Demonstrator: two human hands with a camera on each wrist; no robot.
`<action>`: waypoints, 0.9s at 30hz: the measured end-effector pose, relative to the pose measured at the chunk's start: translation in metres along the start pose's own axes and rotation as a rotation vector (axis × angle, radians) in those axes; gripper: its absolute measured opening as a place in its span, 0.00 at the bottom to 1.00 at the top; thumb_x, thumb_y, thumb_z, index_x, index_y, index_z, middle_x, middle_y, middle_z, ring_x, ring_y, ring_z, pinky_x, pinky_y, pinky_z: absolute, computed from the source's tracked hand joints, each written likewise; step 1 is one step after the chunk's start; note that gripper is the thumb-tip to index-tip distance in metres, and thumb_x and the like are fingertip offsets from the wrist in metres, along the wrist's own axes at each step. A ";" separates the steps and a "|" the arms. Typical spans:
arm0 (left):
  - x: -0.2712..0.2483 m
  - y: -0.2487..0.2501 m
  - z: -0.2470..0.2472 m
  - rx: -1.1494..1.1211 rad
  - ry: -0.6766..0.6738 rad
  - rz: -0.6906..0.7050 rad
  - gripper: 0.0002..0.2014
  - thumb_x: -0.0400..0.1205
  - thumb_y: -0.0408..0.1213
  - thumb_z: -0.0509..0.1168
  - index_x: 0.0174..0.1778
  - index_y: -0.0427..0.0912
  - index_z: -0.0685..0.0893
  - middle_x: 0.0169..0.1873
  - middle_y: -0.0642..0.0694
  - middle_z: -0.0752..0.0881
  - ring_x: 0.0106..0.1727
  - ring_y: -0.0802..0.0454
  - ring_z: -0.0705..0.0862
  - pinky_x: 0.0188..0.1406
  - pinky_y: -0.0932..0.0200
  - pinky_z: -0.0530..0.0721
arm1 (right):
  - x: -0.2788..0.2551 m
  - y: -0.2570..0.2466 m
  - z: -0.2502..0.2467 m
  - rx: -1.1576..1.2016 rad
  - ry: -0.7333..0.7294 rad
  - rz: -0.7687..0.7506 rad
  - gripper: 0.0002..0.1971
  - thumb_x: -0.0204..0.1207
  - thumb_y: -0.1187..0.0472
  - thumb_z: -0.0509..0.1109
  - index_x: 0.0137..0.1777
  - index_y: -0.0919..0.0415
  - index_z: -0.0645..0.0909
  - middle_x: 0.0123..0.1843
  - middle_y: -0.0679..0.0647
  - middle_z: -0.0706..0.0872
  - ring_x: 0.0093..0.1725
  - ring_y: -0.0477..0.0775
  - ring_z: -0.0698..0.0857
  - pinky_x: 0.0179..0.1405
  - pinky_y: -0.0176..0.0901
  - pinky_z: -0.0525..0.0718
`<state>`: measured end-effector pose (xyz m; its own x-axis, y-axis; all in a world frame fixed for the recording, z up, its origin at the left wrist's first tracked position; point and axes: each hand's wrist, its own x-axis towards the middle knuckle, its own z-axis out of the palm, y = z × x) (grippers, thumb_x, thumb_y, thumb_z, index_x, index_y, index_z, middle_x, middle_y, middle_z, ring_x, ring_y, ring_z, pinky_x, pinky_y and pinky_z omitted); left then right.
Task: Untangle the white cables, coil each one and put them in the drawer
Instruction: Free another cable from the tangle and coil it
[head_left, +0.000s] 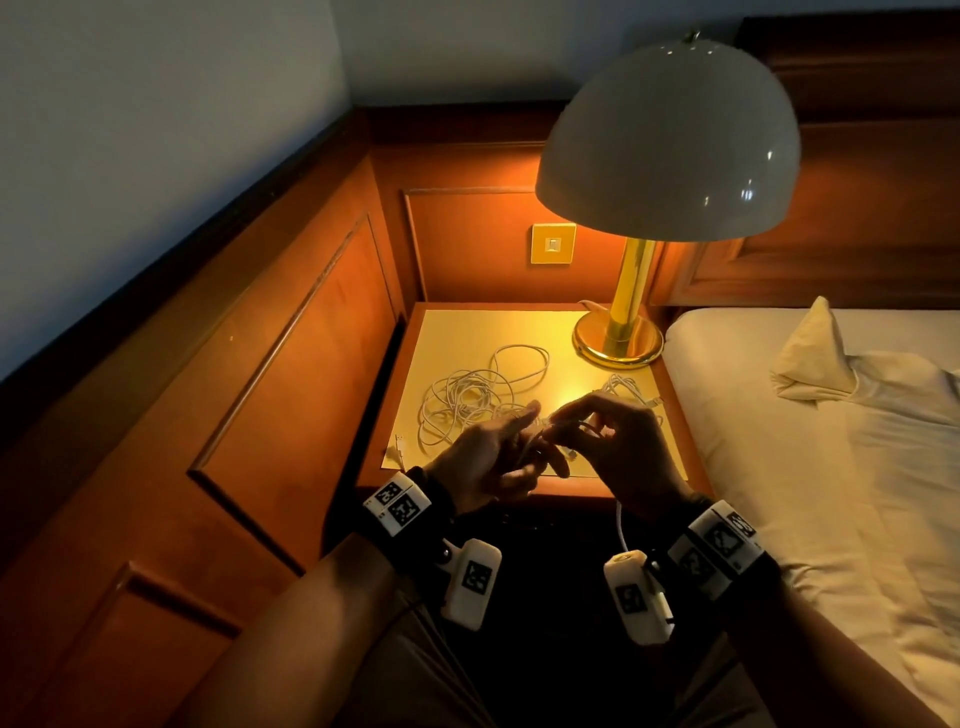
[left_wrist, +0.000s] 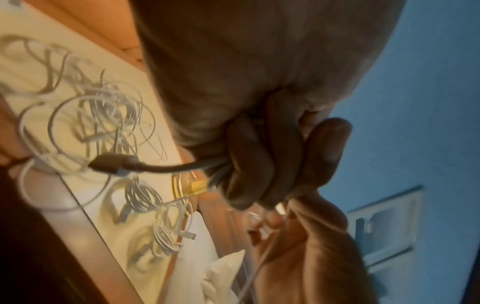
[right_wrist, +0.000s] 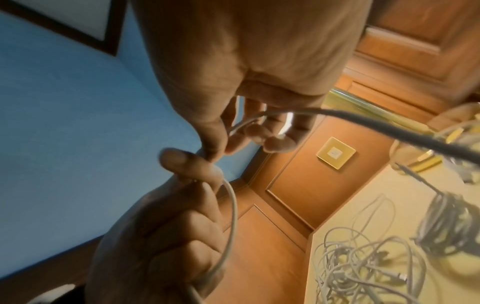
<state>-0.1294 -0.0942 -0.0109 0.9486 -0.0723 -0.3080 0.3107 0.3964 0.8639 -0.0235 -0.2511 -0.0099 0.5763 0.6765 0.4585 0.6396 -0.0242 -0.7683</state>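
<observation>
A person seated between a wood-panelled wall and a bed worked on one white cable (right_wrist: 231, 216) above the front edge of a nightstand (head_left: 571, 332) lit by a brass table lamp (head_left: 667, 150). The left hand (head_left: 485, 457) had its fingers curled round several turns of the cable, a plug end sticking out of the fist in the left wrist view. The right hand (head_left: 626, 447) pinched the same cable between thumb and fingertips, feeding a loop toward the left; a length of it trailed down past the right wrist.

By the look of it, the job stood somewhere in its middle. One small bundle of cable (head_left: 626, 389) lay already wound on the tabletop just beside the lamp's base, and the left wrist view hinted at a second bundle next to it, though blur made the count uncertain. A loose tangle of white cables (head_left: 472, 400) lay spread on the left half of the tabletop, behind the hands, apparently not yet sorted.

No drawer showed in any view, open or closed, so nothing appeared to have been stowed. What remained, judging from the scene: finishing the coil in hand, separating and winding the tangle, then placing every bundle in the drawer.
</observation>
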 end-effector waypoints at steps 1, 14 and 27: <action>-0.002 -0.001 0.003 -0.054 -0.032 0.015 0.26 0.89 0.52 0.54 0.43 0.36 0.88 0.32 0.42 0.74 0.19 0.57 0.65 0.22 0.59 0.57 | 0.000 0.002 0.002 0.044 0.010 0.012 0.12 0.72 0.50 0.75 0.47 0.59 0.88 0.43 0.46 0.89 0.42 0.44 0.86 0.39 0.28 0.79; 0.007 0.003 0.009 -0.206 -0.008 0.273 0.16 0.88 0.36 0.60 0.66 0.29 0.81 0.51 0.30 0.90 0.54 0.36 0.90 0.58 0.45 0.89 | -0.017 0.003 0.030 0.288 -0.373 0.510 0.10 0.80 0.76 0.62 0.53 0.65 0.81 0.40 0.56 0.87 0.30 0.44 0.85 0.25 0.33 0.81; 0.014 0.005 -0.012 0.787 0.199 0.168 0.17 0.92 0.36 0.54 0.42 0.33 0.80 0.27 0.43 0.83 0.24 0.50 0.81 0.22 0.54 0.82 | -0.004 0.000 -0.002 0.009 -0.244 0.150 0.06 0.72 0.53 0.77 0.43 0.55 0.88 0.36 0.47 0.88 0.38 0.48 0.87 0.39 0.48 0.88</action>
<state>-0.1156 -0.0826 -0.0160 0.9807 0.1238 -0.1513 0.1873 -0.3740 0.9083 -0.0245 -0.2555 -0.0111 0.5243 0.8230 0.2187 0.5511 -0.1321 -0.8239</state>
